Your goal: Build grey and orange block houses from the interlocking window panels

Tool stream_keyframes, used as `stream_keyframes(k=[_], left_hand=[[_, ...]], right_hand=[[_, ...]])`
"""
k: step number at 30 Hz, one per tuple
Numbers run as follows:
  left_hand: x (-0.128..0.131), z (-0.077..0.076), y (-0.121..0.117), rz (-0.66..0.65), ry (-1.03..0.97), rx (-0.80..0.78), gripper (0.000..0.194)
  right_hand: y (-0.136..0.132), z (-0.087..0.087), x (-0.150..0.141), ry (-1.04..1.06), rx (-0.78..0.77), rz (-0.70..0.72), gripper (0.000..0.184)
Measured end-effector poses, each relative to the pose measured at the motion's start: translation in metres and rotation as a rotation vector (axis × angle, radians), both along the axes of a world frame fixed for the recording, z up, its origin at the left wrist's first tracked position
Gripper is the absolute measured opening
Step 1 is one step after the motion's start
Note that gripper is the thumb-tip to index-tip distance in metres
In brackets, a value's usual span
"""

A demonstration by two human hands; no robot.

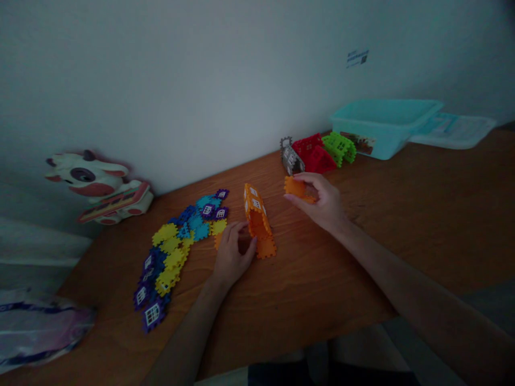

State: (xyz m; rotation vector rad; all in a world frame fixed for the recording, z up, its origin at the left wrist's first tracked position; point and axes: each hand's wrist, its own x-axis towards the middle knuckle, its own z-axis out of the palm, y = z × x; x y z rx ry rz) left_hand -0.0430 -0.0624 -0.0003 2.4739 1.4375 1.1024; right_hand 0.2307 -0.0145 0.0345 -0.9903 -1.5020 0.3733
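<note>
An orange structure of interlocking plastic building tiles (257,206) stands on the table, with white window frames on its upper faces and its near end open. My left hand (234,252) is at that near end, thumb and index finger curled against its edges. Held between thumb and fingers of my right hand (322,201) is a piece of orange notched building tiles (295,186), raised to the right of the structure and apart from it. Part of this piece is hidden by my fingers. Another orange tile (218,239) lies partly behind my left hand.
Loose yellow tiles (174,260), purple window tiles (153,315) and blue tiles (197,225) spread to the left. Grey (292,158), red (314,153) and green (339,148) assemblies sit by a turquoise bin (386,131). A cow toy (100,185) and plastic bag (40,327) are farther left.
</note>
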Motion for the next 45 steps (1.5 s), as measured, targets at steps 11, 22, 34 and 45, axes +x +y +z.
stream_keyframes(k=[11, 22, 34, 45], left_hand=[[0.001, 0.0, -0.001, 0.023, -0.046, -0.019, 0.047], [0.002, 0.005, -0.006, -0.025, -0.058, 0.082, 0.052], [-0.004, 0.017, -0.012, -0.335, 0.032, 0.301, 0.022], [0.004, 0.02, -0.014, -0.416, 0.32, 0.231, 0.013]], right_hand=[[-0.022, -0.008, -0.027, -0.312, 0.127, 0.234, 0.041], [-0.027, -0.011, -0.034, -0.389, 0.21, 0.351, 0.041], [-0.037, -0.012, -0.042, -0.349, 0.109, 0.402, 0.025], [-0.026, -0.015, -0.041, -0.9, -0.308, 0.219, 0.028]])
